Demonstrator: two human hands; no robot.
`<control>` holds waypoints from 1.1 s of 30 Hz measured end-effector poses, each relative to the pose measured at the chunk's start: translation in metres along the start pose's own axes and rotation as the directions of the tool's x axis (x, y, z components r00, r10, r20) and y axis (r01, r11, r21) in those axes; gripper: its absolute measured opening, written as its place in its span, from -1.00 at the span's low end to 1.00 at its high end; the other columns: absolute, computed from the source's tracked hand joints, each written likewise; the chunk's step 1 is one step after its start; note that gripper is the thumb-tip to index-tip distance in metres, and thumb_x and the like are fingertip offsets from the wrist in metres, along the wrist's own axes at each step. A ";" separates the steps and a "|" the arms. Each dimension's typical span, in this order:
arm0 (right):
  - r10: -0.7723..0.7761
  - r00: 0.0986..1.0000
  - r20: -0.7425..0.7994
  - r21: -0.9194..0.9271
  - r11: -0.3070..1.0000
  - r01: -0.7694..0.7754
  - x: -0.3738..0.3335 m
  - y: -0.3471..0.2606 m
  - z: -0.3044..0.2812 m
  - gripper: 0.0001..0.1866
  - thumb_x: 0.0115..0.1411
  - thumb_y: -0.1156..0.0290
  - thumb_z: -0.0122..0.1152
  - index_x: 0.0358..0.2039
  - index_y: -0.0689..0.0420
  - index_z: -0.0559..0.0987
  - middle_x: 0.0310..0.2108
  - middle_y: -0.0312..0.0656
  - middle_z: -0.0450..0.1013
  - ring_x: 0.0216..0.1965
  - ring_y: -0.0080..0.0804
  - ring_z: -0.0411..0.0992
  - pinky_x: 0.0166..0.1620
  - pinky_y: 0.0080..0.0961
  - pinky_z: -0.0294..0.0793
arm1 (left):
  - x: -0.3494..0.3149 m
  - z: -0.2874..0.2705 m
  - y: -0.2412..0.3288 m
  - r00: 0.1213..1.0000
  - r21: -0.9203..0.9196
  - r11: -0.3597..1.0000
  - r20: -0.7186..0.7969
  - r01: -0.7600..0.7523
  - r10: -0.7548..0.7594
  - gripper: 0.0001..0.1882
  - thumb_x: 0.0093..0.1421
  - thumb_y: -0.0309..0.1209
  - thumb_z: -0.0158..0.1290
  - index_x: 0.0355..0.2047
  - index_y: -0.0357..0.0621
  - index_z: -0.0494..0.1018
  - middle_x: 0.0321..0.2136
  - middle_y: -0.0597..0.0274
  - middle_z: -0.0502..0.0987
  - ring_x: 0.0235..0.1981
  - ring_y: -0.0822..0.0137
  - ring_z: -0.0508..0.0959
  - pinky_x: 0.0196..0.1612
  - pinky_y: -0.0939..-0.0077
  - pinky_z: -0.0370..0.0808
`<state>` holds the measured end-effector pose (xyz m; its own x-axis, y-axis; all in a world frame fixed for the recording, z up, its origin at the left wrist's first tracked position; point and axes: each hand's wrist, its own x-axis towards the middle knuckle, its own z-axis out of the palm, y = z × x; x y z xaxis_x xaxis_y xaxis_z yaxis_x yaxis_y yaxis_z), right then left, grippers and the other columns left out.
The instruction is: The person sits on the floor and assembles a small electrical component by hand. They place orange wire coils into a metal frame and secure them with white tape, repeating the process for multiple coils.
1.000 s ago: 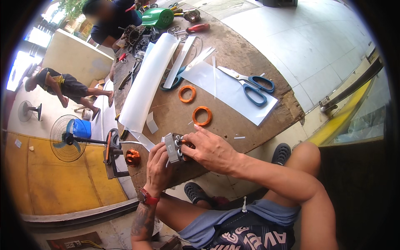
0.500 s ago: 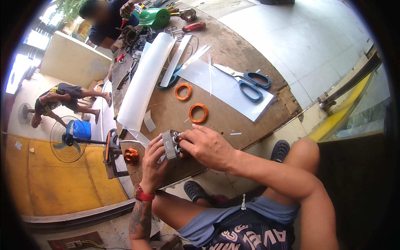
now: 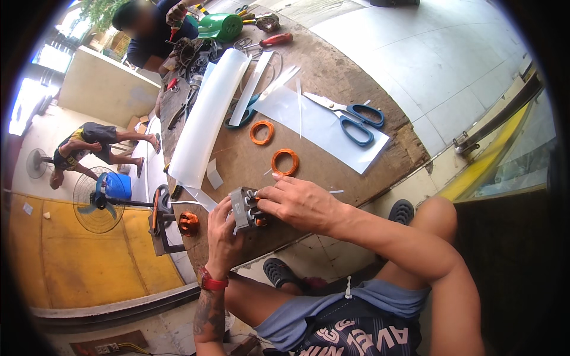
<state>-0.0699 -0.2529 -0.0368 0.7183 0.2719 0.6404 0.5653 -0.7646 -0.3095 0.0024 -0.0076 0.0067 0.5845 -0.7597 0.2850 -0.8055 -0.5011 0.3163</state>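
My left hand (image 3: 222, 234) grips a grey motor stator (image 3: 240, 209) by its side, near the front edge of the wooden bench. Closed around orange copper winding and white liner at the stator's inner side are the fingers of my right hand (image 3: 303, 204); the fingertips partly cover what they pinch. Two loose copper wire coils, an upper coil (image 3: 252, 132) and a lower coil (image 3: 274, 163), lie just beyond my right hand. Left of my left hand sits a bundled copper winding (image 3: 189, 223).
A roll of clear plastic film (image 3: 208, 121) and a flat sheet (image 3: 320, 124) cover part of the bench (image 3: 344, 71). Two blue-handled pairs of scissors (image 3: 357, 132) lie by them. A person (image 3: 157, 35) works at the far end. A fan (image 3: 95, 202) stands at left.
Both hands stay on the stator, which has tilted a little and shifted slightly. My right fingers have moved a little along the winding.
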 end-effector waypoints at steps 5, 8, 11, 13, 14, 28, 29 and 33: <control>-0.032 0.999 0.004 -0.058 0.998 0.032 -0.003 -0.001 -0.001 -0.80 0.30 0.41 0.14 -0.13 0.15 0.63 -0.08 -0.13 0.51 -0.11 -0.19 0.55 0.25 -0.20 0.50 | -0.004 0.004 -0.004 1.000 0.018 0.999 0.007 -0.028 0.027 -0.49 0.05 -0.51 0.24 0.08 -0.19 0.57 0.16 -0.04 0.55 0.34 -0.13 0.42 0.32 0.00 0.37; 0.026 0.999 0.047 -0.025 0.999 -0.025 -0.006 -0.007 -0.004 -0.82 0.30 0.40 0.15 -0.16 0.14 0.64 0.00 -0.14 0.48 -0.09 -0.23 0.51 0.13 -0.27 0.53 | -0.005 0.008 -0.003 0.999 -0.044 0.999 -0.032 0.014 -0.016 -0.51 0.07 -0.53 0.24 0.08 -0.19 0.57 0.16 -0.03 0.55 0.36 -0.14 0.41 0.33 -0.02 0.36; 0.125 0.992 -0.029 0.072 0.990 -0.122 -0.006 -0.010 -0.007 -0.82 0.29 0.35 0.20 -0.17 0.12 0.65 0.03 -0.14 0.45 0.00 -0.22 0.46 0.07 -0.26 0.51 | -0.006 0.008 -0.002 0.999 -0.033 0.999 -0.024 0.032 -0.033 -0.53 0.10 -0.55 0.23 0.08 -0.19 0.57 0.16 0.00 0.56 0.36 -0.12 0.42 0.34 -0.02 0.36; 0.151 0.988 -0.021 0.098 0.984 -0.149 -0.004 -0.012 -0.007 -0.76 0.30 0.31 0.26 -0.05 0.06 0.64 0.05 -0.15 0.41 0.03 -0.18 0.43 0.07 -0.24 0.48 | -0.006 0.006 -0.001 0.999 -0.012 0.999 -0.021 0.038 -0.039 -0.54 0.11 -0.56 0.23 0.07 -0.19 0.57 0.16 0.01 0.57 0.35 -0.11 0.43 0.34 -0.01 0.36; 0.162 0.987 -0.019 0.111 0.981 -0.159 -0.004 -0.013 -0.008 -0.71 0.31 0.29 0.29 0.01 0.03 0.64 0.06 -0.16 0.39 0.05 -0.17 0.42 0.08 -0.22 0.47 | -0.007 0.005 -0.001 0.999 -0.009 0.999 -0.025 0.044 -0.044 -0.55 0.12 -0.56 0.23 0.07 -0.19 0.58 0.16 0.02 0.57 0.35 -0.10 0.44 0.34 0.00 0.36; 0.205 0.971 -0.126 0.067 0.978 -0.197 0.014 -0.015 -0.009 -0.88 0.19 0.40 0.30 -0.27 0.12 0.64 -0.36 -0.18 0.57 -0.21 -0.25 0.54 -0.07 -0.36 0.53 | -0.002 0.000 -0.004 0.997 -0.023 1.000 -0.077 0.006 -0.008 -0.61 0.01 -0.62 0.25 -0.09 -0.21 0.63 -0.01 0.11 0.67 0.19 -0.04 0.57 0.24 0.08 0.49; 0.214 0.973 -0.093 0.037 0.977 -0.211 0.016 -0.016 -0.008 -0.89 0.16 0.42 0.28 -0.32 0.15 0.63 -0.37 -0.16 0.58 -0.22 -0.25 0.54 -0.08 -0.39 0.54 | -0.001 0.000 -0.005 0.997 -0.027 1.000 -0.078 0.007 -0.009 -0.61 0.00 -0.63 0.25 -0.10 -0.21 0.63 -0.02 0.11 0.67 0.18 -0.04 0.58 0.24 0.08 0.49; 0.164 0.985 -0.052 -0.047 0.985 -0.167 0.021 -0.017 -0.006 -0.91 0.14 0.42 0.27 -0.36 0.14 0.62 -0.42 -0.16 0.57 -0.26 -0.27 0.55 -0.12 -0.38 0.55 | -0.001 -0.001 -0.007 0.998 -0.058 0.998 -0.066 0.011 -0.014 -0.62 0.04 -0.64 0.23 -0.08 -0.24 0.61 -0.01 0.05 0.67 0.20 -0.05 0.57 0.26 0.08 0.47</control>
<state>-0.0668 -0.2375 -0.0136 0.7791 0.1118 0.6168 0.4183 -0.8256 -0.3787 0.0071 -0.0026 0.0050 0.6011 -0.7235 0.3393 -0.7923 -0.4841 0.3713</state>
